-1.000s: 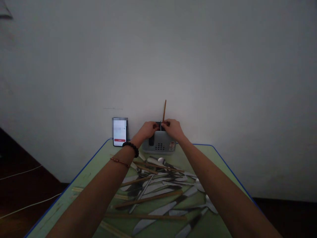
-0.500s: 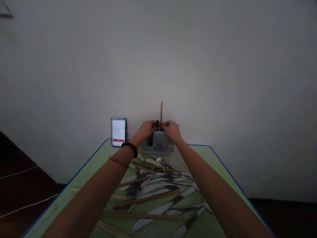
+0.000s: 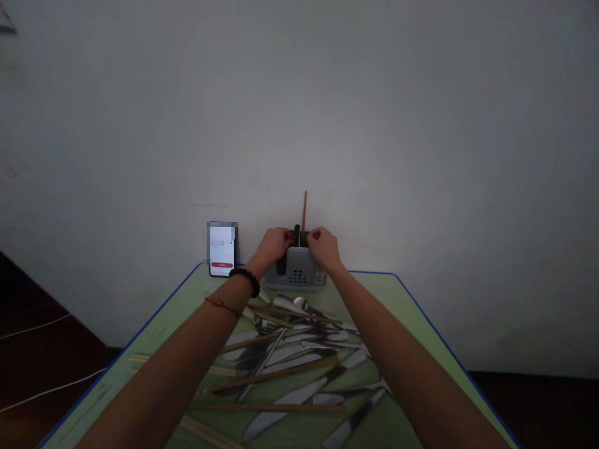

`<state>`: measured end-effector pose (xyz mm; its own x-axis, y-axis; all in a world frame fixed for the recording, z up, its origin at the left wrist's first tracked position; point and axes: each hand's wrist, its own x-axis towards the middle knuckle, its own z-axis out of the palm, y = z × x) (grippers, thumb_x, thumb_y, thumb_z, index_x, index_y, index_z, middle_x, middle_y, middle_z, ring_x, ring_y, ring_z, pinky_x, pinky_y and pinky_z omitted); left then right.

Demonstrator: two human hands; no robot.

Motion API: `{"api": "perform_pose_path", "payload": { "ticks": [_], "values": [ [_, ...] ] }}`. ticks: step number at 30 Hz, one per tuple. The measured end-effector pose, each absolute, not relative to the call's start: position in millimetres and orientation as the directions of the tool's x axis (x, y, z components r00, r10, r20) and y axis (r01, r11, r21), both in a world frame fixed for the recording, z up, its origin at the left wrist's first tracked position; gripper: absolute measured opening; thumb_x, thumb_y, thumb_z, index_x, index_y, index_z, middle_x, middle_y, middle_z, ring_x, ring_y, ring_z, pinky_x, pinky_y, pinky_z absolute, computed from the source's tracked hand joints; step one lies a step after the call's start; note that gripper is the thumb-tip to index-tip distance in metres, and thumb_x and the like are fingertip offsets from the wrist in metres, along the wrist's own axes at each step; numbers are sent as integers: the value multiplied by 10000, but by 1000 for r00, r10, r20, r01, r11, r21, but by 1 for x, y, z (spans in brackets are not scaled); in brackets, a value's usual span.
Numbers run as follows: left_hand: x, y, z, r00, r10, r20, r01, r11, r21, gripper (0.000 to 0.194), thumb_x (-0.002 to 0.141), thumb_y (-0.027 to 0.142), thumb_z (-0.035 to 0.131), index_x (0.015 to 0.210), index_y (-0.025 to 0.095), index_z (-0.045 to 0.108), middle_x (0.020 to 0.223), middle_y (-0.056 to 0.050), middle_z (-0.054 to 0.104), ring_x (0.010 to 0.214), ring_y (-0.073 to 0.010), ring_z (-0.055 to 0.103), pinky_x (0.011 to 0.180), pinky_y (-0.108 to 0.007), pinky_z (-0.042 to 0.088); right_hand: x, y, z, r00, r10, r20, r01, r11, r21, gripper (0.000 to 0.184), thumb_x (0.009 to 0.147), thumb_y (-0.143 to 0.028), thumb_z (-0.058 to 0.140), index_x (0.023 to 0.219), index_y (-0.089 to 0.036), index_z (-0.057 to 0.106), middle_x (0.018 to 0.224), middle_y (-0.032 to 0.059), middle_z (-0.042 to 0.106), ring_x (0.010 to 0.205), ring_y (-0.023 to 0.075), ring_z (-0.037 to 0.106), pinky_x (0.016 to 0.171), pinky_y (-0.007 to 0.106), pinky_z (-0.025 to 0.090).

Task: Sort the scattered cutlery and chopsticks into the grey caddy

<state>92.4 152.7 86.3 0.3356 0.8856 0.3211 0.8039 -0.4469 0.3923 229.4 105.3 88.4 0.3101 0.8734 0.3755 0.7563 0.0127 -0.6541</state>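
We take this for a home, though which room we cannot tell: the plain wall [image 3: 299,112] bears faint marks, a pale cable [image 3: 47,391] crosses the dark floor [image 3: 37,362] at left, and everyday knives [image 3: 304,393] and chopsticks [image 3: 281,373] litter the green surface [image 3: 393,292] near a grey caddy [image 3: 299,257].

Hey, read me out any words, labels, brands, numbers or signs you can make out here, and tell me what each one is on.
No text can be read.
Phone screen, including its red bar: too small, partly pixelated.
Sticker on the gray holder: too small and blurred.
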Motion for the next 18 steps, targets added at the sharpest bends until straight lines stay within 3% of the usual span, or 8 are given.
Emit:
{"api": "perform_pose_path", "payload": {
  "ticks": [5,10,14,18],
  "values": [
    [93,150,84,316,879,356,798,-449,402,146,796,197,606,874,135,713,906,-117,723,855,-218,657,783,-273,468,230,108,85,307,866,394,758,28,-652,163,808,-193,490,852,-157,643,852,76,691,800,179,619,724,270,435],
    [91,141,84,208,856,473,779,-438,449,229,869,314,510,888,160,679,860,-108,715,862,-223,651,782,-297,461,231,102,87,260,841,475,774,113,-623,230,883,-272,423,895,-159,623,854,76,675,792,180,602,740,283,435],
    [83,128,84,106,793,600,714,-481,509,258,927,275,382,969,174,616,904,-66,697,883,-177,632,825,-288,460,235,81,83,234,783,576,794,188,-578,271,912,-299,383,969,-145,599,1005,109,626,971,200,537,900,318,388],
    [70,105,76,36,720,693,659,-539,525,187,874,202,437,985,157,580,1033,-90,625,1018,-196,554,915,-343,438,244,49,57,290,753,590,793,156,-589,317,860,-298,467,1088,-96,555,1113,172,546,1081,255,464,969,398,351]
  ]
}}
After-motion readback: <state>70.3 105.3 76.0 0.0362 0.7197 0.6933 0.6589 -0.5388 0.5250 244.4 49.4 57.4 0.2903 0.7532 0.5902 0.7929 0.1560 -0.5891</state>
